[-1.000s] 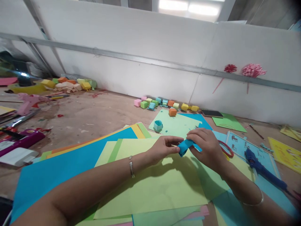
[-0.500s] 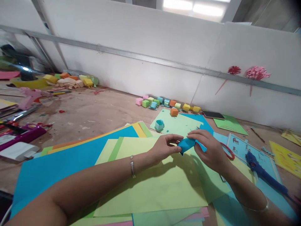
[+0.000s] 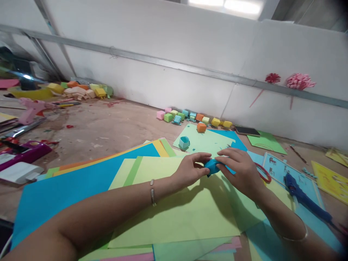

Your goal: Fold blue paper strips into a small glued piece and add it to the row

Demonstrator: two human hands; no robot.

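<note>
Head view: left hand [image 3: 191,169], right hand [image 3: 240,172], narrow grip on small blue paper [image 3: 211,167] (broad tabletop [image 3: 119,128] past edges of sheets [image 3: 176,221]).

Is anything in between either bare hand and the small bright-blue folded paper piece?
Nothing visible is. The left hand and right hand both touch the small bright-blue folded paper piece directly, above a pale yellow-green paper sheet.

1 red flower [image 3: 272,78], 1 pink flower [image 3: 300,81]
</note>
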